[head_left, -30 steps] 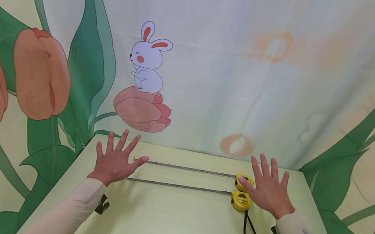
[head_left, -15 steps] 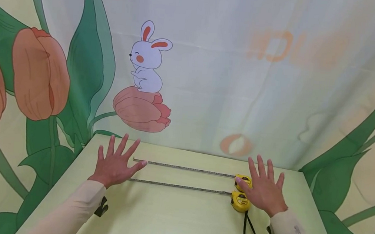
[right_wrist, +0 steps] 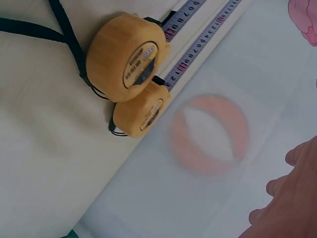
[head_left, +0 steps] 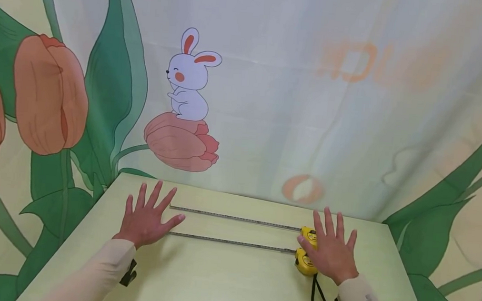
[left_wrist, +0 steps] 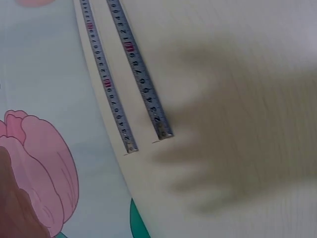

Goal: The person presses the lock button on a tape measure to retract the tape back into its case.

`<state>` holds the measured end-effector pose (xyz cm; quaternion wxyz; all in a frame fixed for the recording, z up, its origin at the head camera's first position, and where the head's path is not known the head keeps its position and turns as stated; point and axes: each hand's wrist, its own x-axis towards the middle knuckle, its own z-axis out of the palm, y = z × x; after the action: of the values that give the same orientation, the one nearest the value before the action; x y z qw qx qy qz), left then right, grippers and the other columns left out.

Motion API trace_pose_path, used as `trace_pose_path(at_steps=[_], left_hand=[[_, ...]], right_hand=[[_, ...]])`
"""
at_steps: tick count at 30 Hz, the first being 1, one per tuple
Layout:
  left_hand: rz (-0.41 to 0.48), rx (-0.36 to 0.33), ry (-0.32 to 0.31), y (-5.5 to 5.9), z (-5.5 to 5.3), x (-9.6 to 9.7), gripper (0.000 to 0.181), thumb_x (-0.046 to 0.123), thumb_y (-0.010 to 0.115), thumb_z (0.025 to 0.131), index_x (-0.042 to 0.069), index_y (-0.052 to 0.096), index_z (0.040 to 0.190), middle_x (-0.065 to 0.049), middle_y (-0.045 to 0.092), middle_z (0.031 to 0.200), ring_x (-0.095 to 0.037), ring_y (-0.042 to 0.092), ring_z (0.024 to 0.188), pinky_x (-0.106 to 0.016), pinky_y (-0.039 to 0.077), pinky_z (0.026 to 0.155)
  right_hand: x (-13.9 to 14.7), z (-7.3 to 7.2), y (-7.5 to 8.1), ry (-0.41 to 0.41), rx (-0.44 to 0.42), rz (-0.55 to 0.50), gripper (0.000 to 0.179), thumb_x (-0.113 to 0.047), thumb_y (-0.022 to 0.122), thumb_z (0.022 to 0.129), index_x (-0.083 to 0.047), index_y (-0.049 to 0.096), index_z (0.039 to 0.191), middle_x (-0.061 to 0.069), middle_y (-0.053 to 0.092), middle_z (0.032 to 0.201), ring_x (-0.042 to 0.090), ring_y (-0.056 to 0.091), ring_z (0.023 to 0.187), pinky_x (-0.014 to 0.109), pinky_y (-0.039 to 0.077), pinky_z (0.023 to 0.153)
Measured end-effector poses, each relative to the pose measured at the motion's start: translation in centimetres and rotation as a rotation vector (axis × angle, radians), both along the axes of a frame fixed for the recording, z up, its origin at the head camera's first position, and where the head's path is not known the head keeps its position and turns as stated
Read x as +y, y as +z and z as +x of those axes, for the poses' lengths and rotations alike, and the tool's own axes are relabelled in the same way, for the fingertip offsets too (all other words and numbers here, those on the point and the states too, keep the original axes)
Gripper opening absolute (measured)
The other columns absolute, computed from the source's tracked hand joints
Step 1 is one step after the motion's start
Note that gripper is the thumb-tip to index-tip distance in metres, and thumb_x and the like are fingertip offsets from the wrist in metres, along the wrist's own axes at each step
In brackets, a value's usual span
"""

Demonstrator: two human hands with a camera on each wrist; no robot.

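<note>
Two yellow tape measures lie side by side at the right of the table, their metal blades drawn out to the left. The nearer tape measure (right_wrist: 116,59) has a black wrist strap (head_left: 318,300); the farther tape measure (right_wrist: 141,113) sits just behind it. Both the near blade (head_left: 233,241) and the far blade (head_left: 235,218) run roughly parallel, with their end hooks at the left. My left hand (head_left: 145,221) hovers palm down by those hooks, fingers spread. Over the cases my right hand (head_left: 333,252) is held with fingers spread, partly covering both in the head view. Neither hand holds anything.
The pale table (head_left: 220,287) ends at the back against a hanging cloth (head_left: 260,123) printed with tulips and a rabbit. More printed leaves flank the table on both sides. Dark straps show under each wrist.
My right hand has moved left and slightly nearer, now covering more of the tape cases. The left hand has come slightly nearer too. Both tape measures stay put.
</note>
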<state>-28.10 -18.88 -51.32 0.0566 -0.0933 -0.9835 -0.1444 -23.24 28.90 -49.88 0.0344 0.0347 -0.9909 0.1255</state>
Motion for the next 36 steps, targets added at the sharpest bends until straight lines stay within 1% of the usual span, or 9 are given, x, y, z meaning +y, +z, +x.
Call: trace_pose_path(at_steps=[6, 13, 16, 21, 24, 27, 29, 33, 36], left_hand=[[0.004, -0.013, -0.007, -1.7, -0.1, -0.4, 0.088, 0.071, 0.05, 0.095, 0.023, 0.028, 0.165, -0.019, 0.013, 0.175, -0.055, 0.004, 0.159, -0.078, 0.006, 0.121], [0.015, -0.036, -0.021, -4.0, -0.6, -1.1, 0.091, 0.075, 0.049, 0.095, 0.022, 0.028, 0.165, -0.02, 0.014, 0.174, -0.055, 0.005, 0.158, -0.077, 0.006, 0.122], [0.019, -0.058, -0.027, -4.8, -0.7, -1.3, 0.093, 0.078, 0.047, 0.094, 0.023, 0.028, 0.165, -0.02, 0.015, 0.174, -0.054, 0.005, 0.159, -0.077, 0.005, 0.122], [0.033, -0.099, -0.033, -6.1, -0.7, -1.6, 0.095, 0.079, 0.048, 0.093, 0.021, 0.029, 0.165, -0.021, 0.017, 0.174, -0.054, 0.007, 0.159, -0.077, 0.004, 0.122], [0.019, -0.11, -0.038, -7.1, -1.0, -1.9, 0.096, 0.08, 0.047, 0.092, 0.022, 0.028, 0.165, -0.021, 0.017, 0.174, -0.053, 0.008, 0.159, -0.077, 0.006, 0.121], [-0.001, -0.107, -0.041, -8.2, -1.3, -2.2, 0.096, 0.081, 0.048, 0.092, 0.022, 0.027, 0.165, -0.021, 0.018, 0.174, -0.053, 0.01, 0.158, -0.078, 0.008, 0.121], [-0.011, -0.11, -0.038, -8.6, -1.3, -2.3, 0.096, 0.081, 0.047, 0.092, 0.022, 0.027, 0.165, -0.021, 0.018, 0.174, -0.053, 0.011, 0.159, -0.078, 0.01, 0.121], [-0.019, -0.108, -0.04, -9.1, -1.2, -2.3, 0.094, 0.079, 0.049, 0.093, 0.018, 0.032, 0.164, -0.023, 0.023, 0.172, -0.053, 0.015, 0.157, -0.078, 0.014, 0.12], [-0.024, -0.137, -0.04, -9.4, -1.0, -2.3, 0.094, 0.077, 0.05, 0.093, 0.017, 0.034, 0.163, -0.024, 0.024, 0.171, -0.053, 0.017, 0.157, -0.078, 0.015, 0.12]], right_hand=[[0.0, -0.3, -1.4, -0.009, -0.015, -0.008, 0.089, -0.069, 0.043, 0.102, -0.016, 0.017, 0.168, 0.017, 0.002, 0.177, 0.05, -0.006, 0.16, 0.084, -0.008, 0.115], [0.0, -0.4, -2.6, -0.023, -0.033, -0.022, 0.087, -0.066, 0.045, 0.103, -0.015, 0.019, 0.168, 0.018, 0.005, 0.176, 0.05, -0.004, 0.16, 0.084, -0.007, 0.115], [0.2, -0.6, -3.2, -0.029, -0.044, -0.02, 0.086, -0.066, 0.043, 0.103, -0.016, 0.018, 0.168, 0.017, 0.004, 0.176, 0.049, -0.005, 0.161, 0.084, -0.006, 0.115], [0.2, -0.6, -4.3, -0.033, -0.057, -0.031, 0.086, -0.066, 0.045, 0.103, -0.016, 0.019, 0.168, 0.017, 0.005, 0.176, 0.05, -0.003, 0.161, 0.085, -0.005, 0.115], [0.2, -0.7, -4.8, -0.042, -0.07, -0.041, 0.085, -0.064, 0.047, 0.103, -0.016, 0.02, 0.168, 0.017, 0.005, 0.176, 0.049, -0.003, 0.161, 0.085, -0.005, 0.115], [0.2, -0.7, -5.3, -0.046, -0.095, -0.046, 0.086, -0.065, 0.047, 0.103, -0.016, 0.018, 0.168, 0.017, 0.005, 0.176, 0.048, -0.004, 0.161, 0.084, -0.006, 0.115], [0.2, -0.8, -5.7, -0.044, -0.103, -0.048, 0.085, -0.063, 0.047, 0.103, -0.016, 0.018, 0.168, 0.017, 0.005, 0.176, 0.048, -0.004, 0.161, 0.084, -0.005, 0.115], [0.0, -0.8, -6.5, -0.038, -0.099, -0.044, 0.083, -0.059, 0.05, 0.104, -0.015, 0.02, 0.167, 0.017, 0.008, 0.176, 0.048, -0.001, 0.161, 0.084, -0.003, 0.115], [-0.1, -0.7, -7.0, -0.032, -0.095, -0.05, 0.08, -0.056, 0.052, 0.104, -0.014, 0.023, 0.167, 0.017, 0.01, 0.176, 0.049, 0.001, 0.161, 0.085, -0.002, 0.115]])
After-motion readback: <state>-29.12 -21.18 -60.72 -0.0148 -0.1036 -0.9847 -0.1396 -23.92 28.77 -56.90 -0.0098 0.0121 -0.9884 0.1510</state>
